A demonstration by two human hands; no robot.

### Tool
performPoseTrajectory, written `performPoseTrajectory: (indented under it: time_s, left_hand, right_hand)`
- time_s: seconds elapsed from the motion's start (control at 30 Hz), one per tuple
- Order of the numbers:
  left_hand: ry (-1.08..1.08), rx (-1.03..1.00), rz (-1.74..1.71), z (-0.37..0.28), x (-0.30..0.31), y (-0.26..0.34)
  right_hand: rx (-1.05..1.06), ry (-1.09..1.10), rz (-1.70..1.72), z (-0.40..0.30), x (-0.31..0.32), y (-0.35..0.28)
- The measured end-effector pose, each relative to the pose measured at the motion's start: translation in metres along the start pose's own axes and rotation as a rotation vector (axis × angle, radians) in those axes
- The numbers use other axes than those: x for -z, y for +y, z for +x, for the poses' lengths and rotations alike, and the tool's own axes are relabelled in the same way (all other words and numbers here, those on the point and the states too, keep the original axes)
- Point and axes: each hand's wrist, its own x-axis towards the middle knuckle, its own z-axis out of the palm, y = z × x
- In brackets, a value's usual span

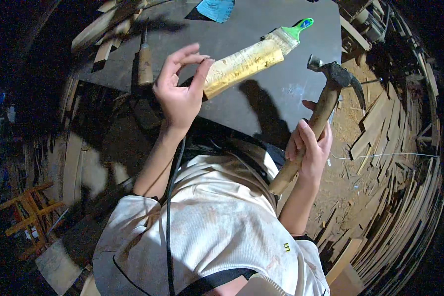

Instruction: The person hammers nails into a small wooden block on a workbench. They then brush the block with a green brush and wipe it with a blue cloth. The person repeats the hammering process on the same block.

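In my right hand (310,148) is a claw hammer, gripped around its wooden handle (318,111). Its dark metal head (335,74) points up and away from me, with the claw to the right. My left hand (181,85) is at the near left end of a wooden block (244,68) with a pale top and a yellowish side. Thumb and forefinger tips meet there; whether they pinch something small I cannot tell. A paintbrush (294,33) with a green handle and pale bristles lies against the block's far end.
The dark tabletop (222,37) carries a wooden-handled tool (145,64) at left and a blue sheet (216,9) at the far edge. Boards (384,118) and stacked strips (399,222) lie right, on a dusty floor. A black cable (169,222) runs down my front. A wooden stool (33,211) stands left.
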Motion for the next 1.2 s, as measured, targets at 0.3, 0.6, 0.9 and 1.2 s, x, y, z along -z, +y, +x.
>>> performPoseTrajectory:
  time_s: [0.3,0.6,0.9,1.2]
  left_hand:
    - [-0.171,-0.095,0.225,0.009,-0.026,0.019]
    - [-0.446,-0.394,0.201,0.019,-0.005,0.001]
    - [-0.380,0.036,-0.026,0.015,-0.022,0.022]
    - [-0.383,0.066,0.027,0.008,-0.031,0.019]
  right_hand:
    - [-0.033,-0.024,0.054,0.002,0.002,-0.002]
    - [-0.018,-0.011,0.012,0.004,0.001,0.001]
    - [-0.049,-0.056,0.042,0.005,0.005,-0.003]
    - [-0.056,-0.051,0.038,0.003,0.003,-0.004]
